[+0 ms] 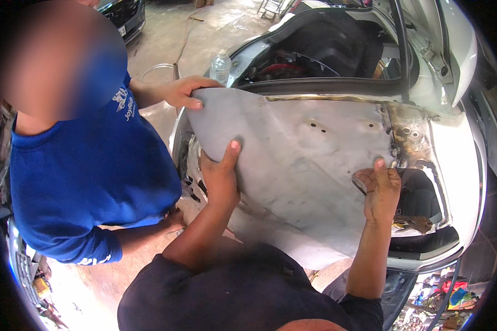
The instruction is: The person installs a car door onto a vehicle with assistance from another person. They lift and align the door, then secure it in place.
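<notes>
A large grey sheet-metal car panel (292, 160) lies over the side of a white car (461, 165). It has several small holes and a scorched, ragged seam (393, 132) near its right end. My left hand (222, 175) grips the panel's left edge, thumb on top, fingers hidden beneath. My right hand (382, 190) pinches the panel's edge beside the window opening (419, 190), thumb uppermost. At the far left corner of the panel, a co-worker's hand (185, 92) holds on too.
The co-worker in a blue sweatshirt (88, 176) stands at my left. A clear plastic bottle (221, 67) is on the car near its glassless opening (320, 49). A raised white lid (455, 44) is at the far right. Assorted clutter (447, 298) lies at the lower right.
</notes>
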Tool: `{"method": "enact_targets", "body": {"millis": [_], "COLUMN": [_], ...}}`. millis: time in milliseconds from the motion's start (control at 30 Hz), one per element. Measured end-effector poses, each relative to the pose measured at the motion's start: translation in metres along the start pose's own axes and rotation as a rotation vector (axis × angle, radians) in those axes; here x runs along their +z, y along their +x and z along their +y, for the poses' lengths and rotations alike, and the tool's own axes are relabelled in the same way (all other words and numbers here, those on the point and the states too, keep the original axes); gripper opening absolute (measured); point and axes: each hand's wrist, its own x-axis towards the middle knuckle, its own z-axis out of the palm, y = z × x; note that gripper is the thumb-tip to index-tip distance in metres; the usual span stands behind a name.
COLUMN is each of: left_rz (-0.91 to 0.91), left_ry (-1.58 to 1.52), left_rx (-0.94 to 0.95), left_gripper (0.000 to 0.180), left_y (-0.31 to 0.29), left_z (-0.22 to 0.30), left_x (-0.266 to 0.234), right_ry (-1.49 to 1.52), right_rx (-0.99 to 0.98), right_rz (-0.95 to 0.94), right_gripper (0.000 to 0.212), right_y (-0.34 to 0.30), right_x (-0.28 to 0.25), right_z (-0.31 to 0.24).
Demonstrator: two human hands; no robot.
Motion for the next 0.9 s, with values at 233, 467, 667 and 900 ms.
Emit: {"method": "enact_targets", "body": {"millis": [233, 467, 667, 900], "left_rz": [-0.085, -0.168, -0.205, -0.183], "left_ry": [-0.008, 0.132, 0.124, 0.126], "left_rx": [-0.158, -0.287, -0.309, -0.258], "left_gripper": [0.078, 0.077, 0.08, 0.078], "left_y": [0.02, 0.031, 0.043, 0.079], "left_z": [0.03, 0.046, 0.045, 0.04], "left_x": [-0.019, -0.036, -0.042, -0.045], "right_ry": [-0.026, 0.01, 0.024, 0.024], "right_rx": [-0.022, -0.052, -0.054, -0.066], "right_rz": [0.03, -0.016, -0.013, 0.026], "right_gripper": [0.037, 0.036, 0.037, 0.037], "right_y": [0.001, 0.005, 0.005, 0.007], "right_x": [0.001, -0.004, -0.002, 0.0], "right_z": [0.005, 0.009, 0.009, 0.011]}}
